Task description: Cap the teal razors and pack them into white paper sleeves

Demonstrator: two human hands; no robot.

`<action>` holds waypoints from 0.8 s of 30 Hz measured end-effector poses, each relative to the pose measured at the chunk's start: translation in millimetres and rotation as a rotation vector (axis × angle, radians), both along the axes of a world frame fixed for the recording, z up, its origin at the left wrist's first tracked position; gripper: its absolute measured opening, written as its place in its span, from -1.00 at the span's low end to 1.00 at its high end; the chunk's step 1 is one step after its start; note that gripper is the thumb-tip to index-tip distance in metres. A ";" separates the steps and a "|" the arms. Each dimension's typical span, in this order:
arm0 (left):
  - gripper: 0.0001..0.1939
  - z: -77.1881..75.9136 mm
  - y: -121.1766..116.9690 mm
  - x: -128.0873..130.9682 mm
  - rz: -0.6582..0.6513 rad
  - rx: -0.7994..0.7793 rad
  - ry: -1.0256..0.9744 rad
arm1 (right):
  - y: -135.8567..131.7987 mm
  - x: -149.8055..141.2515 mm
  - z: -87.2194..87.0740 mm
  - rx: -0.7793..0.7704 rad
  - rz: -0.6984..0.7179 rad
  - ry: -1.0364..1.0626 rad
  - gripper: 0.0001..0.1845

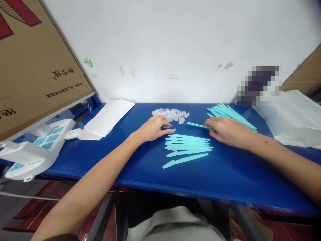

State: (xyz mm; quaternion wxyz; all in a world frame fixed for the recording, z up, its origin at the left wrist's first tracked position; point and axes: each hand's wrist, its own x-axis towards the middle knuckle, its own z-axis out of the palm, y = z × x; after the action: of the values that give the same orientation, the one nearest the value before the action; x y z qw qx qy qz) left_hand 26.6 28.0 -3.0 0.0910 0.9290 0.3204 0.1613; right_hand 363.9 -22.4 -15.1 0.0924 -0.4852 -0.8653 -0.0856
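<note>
My right hand (223, 130) is closed on a few thin turquoise eyebrow razors (194, 125), whose ends stick out to the left. Beside the pile of small translucent white caps (170, 114), my left hand (155, 128) has its thumb and fingers curled in a loose pinch. Pale small pieces, seemingly caps, show at its fingertips. Below both hands lies a row of several turquoise razors (188, 147), side by side with their blade ends to the left. Behind my right hand a fanned heap of more razors (229, 115) rests on the blue table (140, 164).
White paper or flat bags (107, 118) lie on the left, near a white power strip (54, 140) with plugged-in adapters. A large cardboard box (40, 67) leans at far left. A white plastic bag (296, 117) is at right. The white wall (163, 50) bounds the table's back.
</note>
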 end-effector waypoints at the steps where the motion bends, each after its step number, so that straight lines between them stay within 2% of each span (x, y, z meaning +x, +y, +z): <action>1: -0.64 -0.2 1.2 -0.5 -0.008 0.001 0.001 | 0.2 -0.8 1.2 -0.024 -0.017 0.011 -0.77; 5: -0.72 -0.3 5.1 -3.3 -0.028 0.017 0.026 | 2.4 -1.7 1.3 -0.060 -0.060 0.088 -0.73; 12: -0.76 4.9 4.8 -6.3 -0.069 -0.018 0.019 | 5.7 -3.8 -6.0 -0.025 0.036 0.188 -0.61; 18: -0.79 2.4 6.4 -7.0 -0.064 -0.016 -0.007 | -0.4 -19.2 -8.3 -0.018 0.023 0.285 -0.60; 21: -0.81 -0.3 7.8 -6.9 -0.054 -0.027 -0.049 | -2.9 -24.2 -10.2 0.022 0.010 0.345 -0.61; 24: -0.82 -2.7 8.2 -6.6 -0.036 -0.061 -0.130 | -5.3 -26.6 -9.0 0.128 -0.003 0.448 -0.61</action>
State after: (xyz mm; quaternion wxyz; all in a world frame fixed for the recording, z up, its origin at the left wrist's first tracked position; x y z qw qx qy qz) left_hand 19.9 36.2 -5.7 0.1428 0.9190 0.3018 0.2098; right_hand 337.2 -27.7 -24.1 0.3126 -0.4863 -0.8154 -0.0306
